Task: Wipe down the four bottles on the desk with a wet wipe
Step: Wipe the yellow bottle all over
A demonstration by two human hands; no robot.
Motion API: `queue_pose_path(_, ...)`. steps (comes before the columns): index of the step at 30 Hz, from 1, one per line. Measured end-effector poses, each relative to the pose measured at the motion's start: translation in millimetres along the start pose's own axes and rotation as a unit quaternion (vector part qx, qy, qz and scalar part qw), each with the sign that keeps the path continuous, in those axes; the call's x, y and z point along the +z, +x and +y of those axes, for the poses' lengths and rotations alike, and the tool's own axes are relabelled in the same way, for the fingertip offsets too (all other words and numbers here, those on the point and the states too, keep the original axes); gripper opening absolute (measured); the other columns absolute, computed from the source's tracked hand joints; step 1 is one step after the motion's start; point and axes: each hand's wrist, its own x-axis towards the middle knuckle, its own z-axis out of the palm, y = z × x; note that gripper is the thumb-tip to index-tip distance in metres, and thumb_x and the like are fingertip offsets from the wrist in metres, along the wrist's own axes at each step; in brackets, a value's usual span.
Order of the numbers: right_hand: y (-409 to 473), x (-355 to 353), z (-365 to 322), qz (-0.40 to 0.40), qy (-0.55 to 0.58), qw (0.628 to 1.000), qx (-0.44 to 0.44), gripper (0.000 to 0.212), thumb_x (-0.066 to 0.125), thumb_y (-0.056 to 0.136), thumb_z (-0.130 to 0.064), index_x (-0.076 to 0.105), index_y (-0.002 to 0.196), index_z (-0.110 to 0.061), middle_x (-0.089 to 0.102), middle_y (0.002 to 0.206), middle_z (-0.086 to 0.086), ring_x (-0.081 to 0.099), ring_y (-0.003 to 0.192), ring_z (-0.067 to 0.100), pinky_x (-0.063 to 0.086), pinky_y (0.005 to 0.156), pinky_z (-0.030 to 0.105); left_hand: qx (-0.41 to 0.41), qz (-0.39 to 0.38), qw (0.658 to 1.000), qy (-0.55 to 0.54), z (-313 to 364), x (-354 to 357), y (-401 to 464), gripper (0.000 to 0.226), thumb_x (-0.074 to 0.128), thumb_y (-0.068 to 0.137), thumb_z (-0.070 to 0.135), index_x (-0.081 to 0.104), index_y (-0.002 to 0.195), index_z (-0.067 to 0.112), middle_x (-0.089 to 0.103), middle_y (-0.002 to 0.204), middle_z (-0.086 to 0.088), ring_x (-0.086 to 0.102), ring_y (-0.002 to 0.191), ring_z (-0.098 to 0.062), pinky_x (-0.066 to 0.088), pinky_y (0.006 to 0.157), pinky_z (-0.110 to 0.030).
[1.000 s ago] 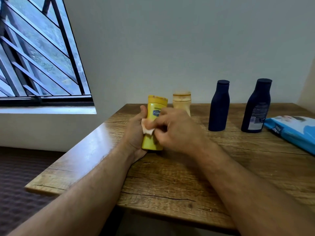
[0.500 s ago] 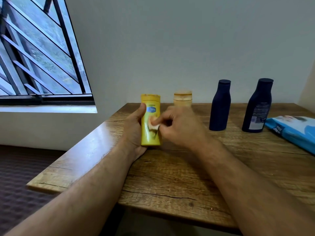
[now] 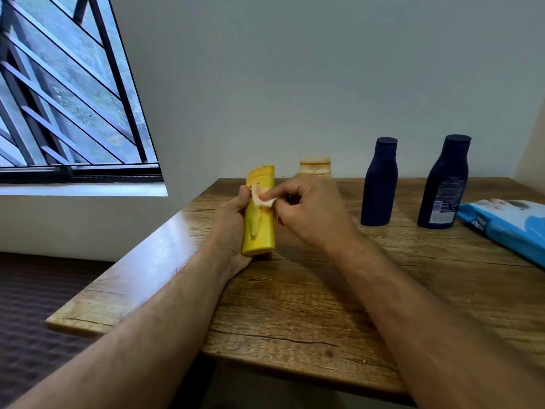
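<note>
The yellow lotion bottle [image 3: 259, 214] is held just above the near-left part of the desk [image 3: 324, 290], tilted slightly, cap end away from the person. The left hand [image 3: 233, 228] wraps the bottle's lower body from the left side; this grip is closed around the bottle. The right hand [image 3: 306, 214] pinches a small folded wet wipe [image 3: 263, 198] and presses it against the upper front of the bottle.

Handling judgement: the bottle appears to be smooth, semi-rigid plastic, light, and likely slippery once wetted. Hold it by the lower body, below the wiped zone.

Standing further back on the desk: 1 beige bottle [image 3: 315, 167], partly hidden behind the right hand, and 2 dark blue bottles [image 3: 379, 184] [image 3: 445, 187]. A blue wipe pack [image 3: 507, 225] lies at the right edge.
</note>
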Motion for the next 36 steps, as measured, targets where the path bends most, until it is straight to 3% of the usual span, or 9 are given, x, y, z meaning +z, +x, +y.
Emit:
queue_pose_path(6, -11, -9, -8, -0.153, 0.064, 0.986, 0.021, 0.025, 0.068, 0.077, -0.001, 0.08, 0.084, -0.021, 0.073, 0.073, -0.005, 0.07, 0.069, 0.016, 0.061, 0.065, 0.034, -0.039, 0.028, 0.999, -0.021, 2, -3, 3, 0.055, 0.037, 0.107, 0.046, 0.068, 0.101, 0.001, 0.071, 0.09, -0.019, 0.073, 0.079, -0.03, 0.061, 0.069, -0.042)
queue_pose_path(11, -5, -5, -2, -0.023, 0.039, 0.999, 0.027, 0.017, 0.069, 0.087, -0.015, 0.079, 0.091, -0.028, 0.071, 0.071, -0.011, 0.066, 0.059, 0.005, 0.059, 0.058, 0.024, -0.014, -0.048, 0.997, 0.055, -1, 7, -5, 0.045, 0.043, 0.104, 0.047, 0.069, 0.103, 0.011, 0.072, 0.085, -0.009, 0.07, 0.071, -0.017, 0.057, 0.059, -0.03)
queue_pose_path(15, -1, -4, 2, 0.037, 0.066, 0.997, 0.034, 0.012, 0.07, 0.089, -0.024, 0.077, 0.095, -0.031, 0.069, 0.075, -0.014, 0.066, 0.067, 0.003, 0.059, 0.068, 0.026, 0.002, -0.092, 0.994, 0.06, -1, 13, -7, 0.06, 0.027, 0.104, 0.058, 0.066, 0.108, 0.012, 0.069, 0.066, 0.0, 0.064, 0.054, -0.009, 0.05, 0.046, -0.021)
queue_pose_path(20, -6, -5, -6, -0.073, 0.097, 0.991, 0.062, 0.013, 0.07, 0.088, -0.013, 0.079, 0.093, -0.021, 0.073, 0.074, -0.003, 0.069, 0.061, 0.011, 0.059, 0.059, 0.025, -0.002, -0.089, 0.996, 0.009, 3, 7, -6, 0.077, 0.029, 0.095, 0.073, 0.068, 0.104, 0.006, 0.072, 0.079, -0.014, 0.073, 0.068, -0.022, 0.058, 0.056, -0.032)
queue_pose_path(24, -9, -11, -12, -0.176, 0.13, 0.974, 0.054, 0.008, 0.074, 0.085, -0.014, 0.079, 0.091, -0.016, 0.075, 0.074, -0.003, 0.071, 0.066, 0.013, 0.06, 0.062, 0.027, -0.017, -0.079, 0.997, 0.019, 6, 6, -9, 0.066, 0.038, 0.096, 0.069, 0.063, 0.086, 0.009, 0.067, 0.063, -0.011, 0.071, 0.06, -0.022, 0.056, 0.051, -0.031)
queue_pose_path(27, -7, -9, -13, -0.105, 0.155, 0.979, 0.077, 0.009, 0.074, 0.086, -0.021, 0.078, 0.092, -0.016, 0.074, 0.073, 0.002, 0.071, 0.065, 0.016, 0.061, 0.062, 0.029, -0.002, -0.103, 0.993, 0.058, 2, 7, -7, 0.073, 0.032, 0.097, 0.07, 0.076, 0.078, 0.015, 0.065, 0.065, -0.006, 0.063, 0.056, -0.016, 0.05, 0.05, -0.025)
queue_pose_path(31, -1, -2, -9, 0.032, 0.133, 0.988, 0.066, 0.012, 0.07, 0.089, -0.029, 0.078, 0.098, -0.024, 0.071, 0.073, -0.008, 0.068, 0.065, 0.004, 0.058, 0.061, 0.022, -0.002, -0.127, 0.99, 0.064, -3, 3, 0, 0.073, 0.026, 0.094, 0.078, 0.065, 0.115, 0.019, 0.056, 0.072, -0.002, 0.043, 0.05, -0.011, 0.03, 0.048, -0.022)
queue_pose_path(33, -3, -3, -10, 0.028, 0.133, 0.989, 0.057, 0.013, 0.069, 0.09, -0.025, 0.078, 0.1, -0.024, 0.071, 0.074, -0.007, 0.068, 0.061, 0.006, 0.055, 0.055, 0.02, -0.004, -0.123, 0.99, 0.065, -5, 2, 1, 0.074, 0.024, 0.095, 0.077, 0.064, 0.114, 0.017, 0.057, 0.073, -0.004, 0.043, 0.051, -0.012, 0.031, 0.048, -0.023)
queue_pose_path(36, -9, -7, -14, -0.086, 0.124, 0.987, 0.049, 0.015, 0.07, 0.088, -0.012, 0.079, 0.096, -0.021, 0.074, 0.074, -0.001, 0.071, 0.061, 0.015, 0.059, 0.056, 0.025, -0.024, -0.076, 0.996, 0.047, -2, 1, 0, 0.073, 0.025, 0.098, 0.073, 0.068, 0.1, 0.014, 0.06, 0.076, -0.01, 0.059, 0.057, -0.019, 0.043, 0.048, -0.024)
